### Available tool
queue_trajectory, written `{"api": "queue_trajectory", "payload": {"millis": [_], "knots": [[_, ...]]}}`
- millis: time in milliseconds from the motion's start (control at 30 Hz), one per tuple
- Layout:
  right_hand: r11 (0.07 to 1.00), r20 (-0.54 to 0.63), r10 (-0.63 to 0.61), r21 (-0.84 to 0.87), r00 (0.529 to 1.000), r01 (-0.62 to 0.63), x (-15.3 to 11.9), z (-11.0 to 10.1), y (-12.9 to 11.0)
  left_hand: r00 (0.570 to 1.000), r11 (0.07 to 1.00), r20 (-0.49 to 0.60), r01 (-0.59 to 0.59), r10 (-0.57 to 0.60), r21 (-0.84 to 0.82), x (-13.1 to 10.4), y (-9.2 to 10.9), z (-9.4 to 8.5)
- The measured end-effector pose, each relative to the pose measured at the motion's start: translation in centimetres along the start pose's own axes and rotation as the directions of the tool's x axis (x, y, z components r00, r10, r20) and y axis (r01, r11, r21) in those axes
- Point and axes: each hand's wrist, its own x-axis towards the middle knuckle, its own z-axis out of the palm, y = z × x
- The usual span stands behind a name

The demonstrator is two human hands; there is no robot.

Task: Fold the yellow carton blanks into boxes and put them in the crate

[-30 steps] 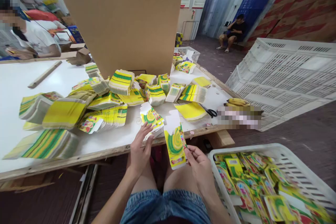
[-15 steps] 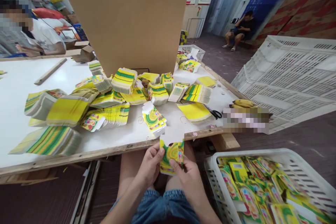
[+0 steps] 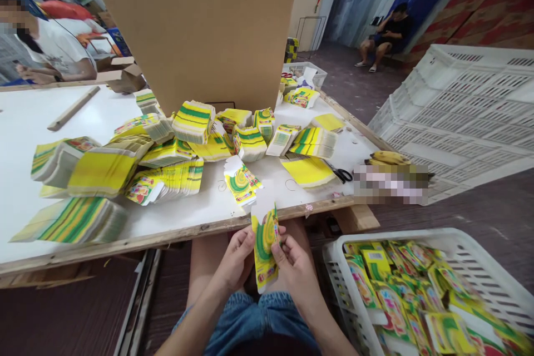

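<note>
A yellow and green printed carton (image 3: 265, 245) with a white top flap is held upright over my lap, just off the table's front edge. My left hand (image 3: 237, 258) pinches its left side. On its right side, my right hand (image 3: 293, 261) grips it with the thumb on the front face. A few similar flat cartons (image 3: 241, 181) lie on the white table (image 3: 217, 200) just beyond. Stacks of flat yellow-green cartons (image 3: 100, 169) spread across the table behind and to the left.
A white basket (image 3: 454, 233) of cartons stands at lower right. Scissors (image 3: 342, 175) and bananas (image 3: 390, 158) lie at the table's right side. A tall cardboard sheet (image 3: 200, 28) rises behind the stacks. White crates (image 3: 463, 117) stand right. One person sits at left, another far back.
The carton between my hands has turned to a narrower angle and sits slightly lower. Both hands still hold it. The whole view has shifted a little.
</note>
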Motion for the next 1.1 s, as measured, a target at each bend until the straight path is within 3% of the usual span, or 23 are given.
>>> {"api": "queue_trajectory", "payload": {"millis": [100,200,400,667,767,900,1000,1100], "knots": [[0.980,-0.071,-0.063,-0.191,0.995,0.049,-0.1,-0.5,0.2,0.996,1.000,-0.092,-0.005,0.006,0.014,0.1,-0.3,0.2],[0.946,-0.077,-0.114,-0.313,0.990,0.085,-0.4,-0.6,-0.3,0.994,1.000,-0.108,0.004,-0.001,0.030,0.1,-0.3,0.3],[0.928,0.016,-0.109,-0.356,0.994,0.108,-1.1,-0.2,-1.5,0.984,0.992,-0.175,0.007,0.015,0.124,0.1,-0.4,-0.1],[0.866,-0.062,-0.148,-0.490,0.987,0.099,-1.0,-0.8,-0.6,0.956,0.883,-0.227,-0.061,0.186,0.465,-0.2,-1.1,-0.7],[0.846,-0.075,-0.188,-0.518,0.979,0.123,-0.8,-1.1,-0.5,0.952,0.868,-0.210,-0.095,0.222,0.488,-0.9,-0.8,-0.5],[0.875,-0.034,-0.297,-0.409,0.954,0.258,-0.5,-1.4,-1.6,0.977,0.872,-0.126,-0.091,0.172,0.480,-1.8,-0.1,-0.4],[0.887,0.079,-0.316,-0.330,0.946,0.324,-0.2,-1.7,-3.0,0.988,0.877,-0.072,-0.085,0.134,0.473,-2.3,0.5,-0.3],[0.903,0.193,-0.262,-0.296,0.946,0.311,0.1,-2.2,-4.1,0.997,0.870,0.012,-0.070,0.073,0.488,-2.7,1.2,-0.4]]}}
